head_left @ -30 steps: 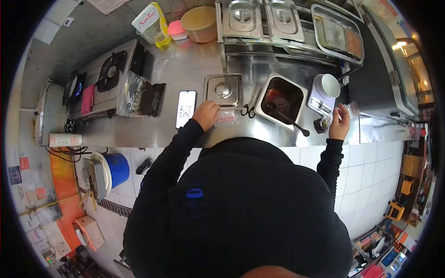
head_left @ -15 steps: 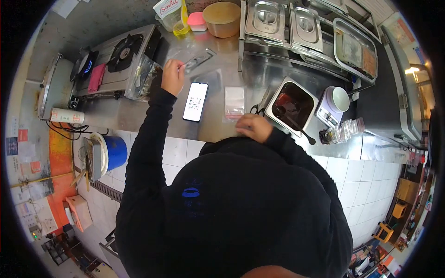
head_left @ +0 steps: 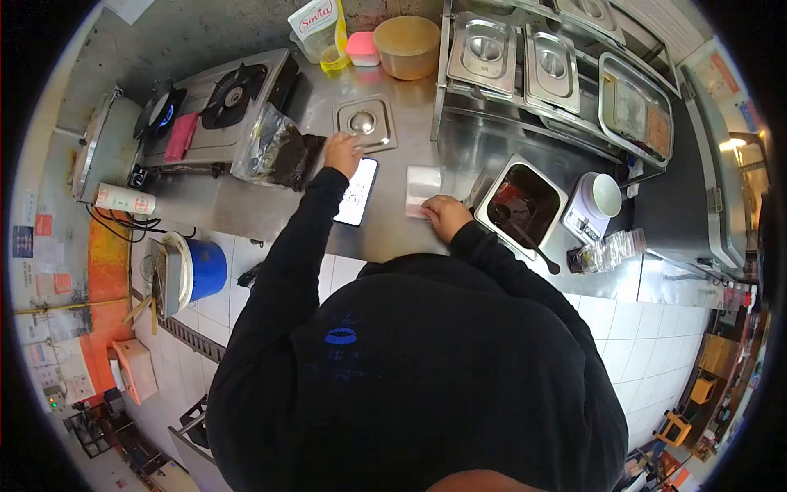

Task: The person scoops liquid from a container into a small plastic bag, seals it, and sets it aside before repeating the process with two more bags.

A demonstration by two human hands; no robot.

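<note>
Fingers of the right hand (head_left: 448,216), bent nearly closed, touch the near end of flat, clear plastic bags (head_left: 422,182) on the grey metal table (head_left: 385,231); the bags lie towards eleven o'clock, long axis roughly twelve to six. Farther off at ten o'clock, the left hand (head_left: 342,156) half-curls at the square steel lid's (head_left: 379,136) near edge; whether either grips, I cannot tell.

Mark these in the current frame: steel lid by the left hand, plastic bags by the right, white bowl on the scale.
Steel lid (head_left: 362,124): head view, on its round knob.
Plastic bags (head_left: 423,185): head view, middle of the stack.
White bowl (head_left: 605,197): head view, inside of the bowl.
</note>
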